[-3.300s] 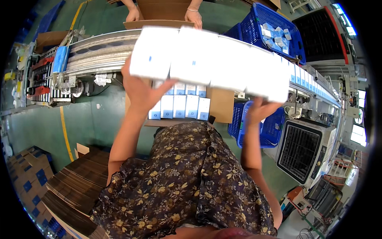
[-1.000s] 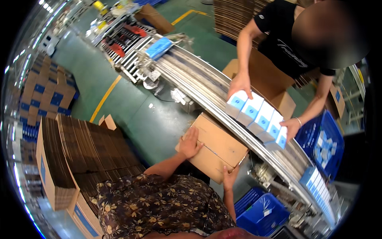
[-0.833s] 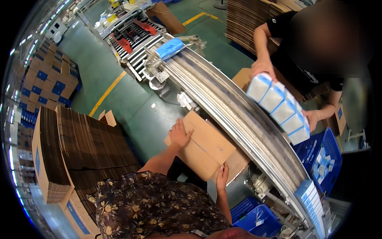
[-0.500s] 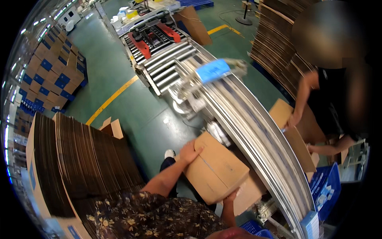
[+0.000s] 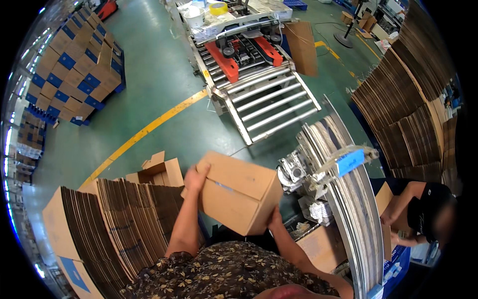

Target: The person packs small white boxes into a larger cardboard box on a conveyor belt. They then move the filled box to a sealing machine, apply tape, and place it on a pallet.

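A brown cardboard box (image 5: 234, 192) is held up in front of my body, between both hands and tilted. On its left end, my left hand (image 5: 197, 175) presses with the thumb over the top edge. Under the lower right corner, my right hand (image 5: 274, 219) grips the box; its fingers are partly hidden behind the cardboard. The top flaps meet along a seam with a short strip on it. Just right of the box stands the curved conveyor (image 5: 343, 214), apart from it, with a metal fitting (image 5: 294, 169) at its near side.
A roller conveyor with a red-sided machine (image 5: 244, 57) is ahead. Stacked flat cartons (image 5: 114, 224) stand at my left, with an open box (image 5: 159, 172) behind. More flat cartons (image 5: 408, 109) rise at right, where a co-worker (image 5: 423, 209) handles cardboard. Packed boxes (image 5: 79, 65) sit on a pallet.
I have turned leftward, away from the curved conveyor, carrying the box with me. It now appears farther left and raised clear of the conveyor's side, still in both hands.
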A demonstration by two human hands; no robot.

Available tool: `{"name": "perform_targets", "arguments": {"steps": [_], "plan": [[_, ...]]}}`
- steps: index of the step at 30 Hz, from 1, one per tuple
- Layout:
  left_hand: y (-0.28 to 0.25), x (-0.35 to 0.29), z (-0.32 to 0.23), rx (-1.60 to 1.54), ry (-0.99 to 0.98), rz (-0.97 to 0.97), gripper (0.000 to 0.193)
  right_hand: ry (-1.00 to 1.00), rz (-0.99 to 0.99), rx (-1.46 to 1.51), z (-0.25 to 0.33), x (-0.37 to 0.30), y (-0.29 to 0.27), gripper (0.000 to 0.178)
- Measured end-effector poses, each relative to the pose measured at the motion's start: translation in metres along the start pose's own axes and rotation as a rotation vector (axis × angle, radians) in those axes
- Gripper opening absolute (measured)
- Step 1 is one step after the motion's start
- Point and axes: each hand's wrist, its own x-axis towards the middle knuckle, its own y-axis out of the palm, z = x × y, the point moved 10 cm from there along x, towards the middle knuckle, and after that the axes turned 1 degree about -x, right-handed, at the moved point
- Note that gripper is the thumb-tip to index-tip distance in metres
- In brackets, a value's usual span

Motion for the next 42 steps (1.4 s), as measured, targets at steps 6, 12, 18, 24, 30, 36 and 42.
{"name": "perform_targets", "arguments": {"steps": [6,12,18,24,30,36,42], "plan": [[-0.126,0.097,-0.179,0.100,0.195,-0.248,0.078,0.061,0.207,0.184,0.114,0.077,0.227,0.078],[-0.091,0.184,-0.417,0.152,0.544,-0.256,0.079,-0.416,0.349,0.329,0.270,0.173,0.285,0.063],[0.160,0.196,-0.494,0.570,0.967,0.172,0.079,-0.458,-0.175,0.111,0.360,0.233,0.246,0.069],[0.213,0.199,-0.514,0.462,1.048,0.389,0.082,-0.929,-1.037,-0.417,0.460,0.204,0.269,0.060],[0.162,0.261,-0.528,0.368,1.077,0.381,0.065,-0.999,-1.083,-0.617,0.532,0.236,0.359,0.060],[0.061,0.274,-0.356,0.288,0.675,0.468,0.042,-0.984,-0.934,-0.680,0.556,0.298,0.418,0.069],[-0.056,0.176,-0.184,0.180,0.410,0.337,0.043,-0.575,0.068,-0.889,0.426,0.421,0.343,0.046]]}}
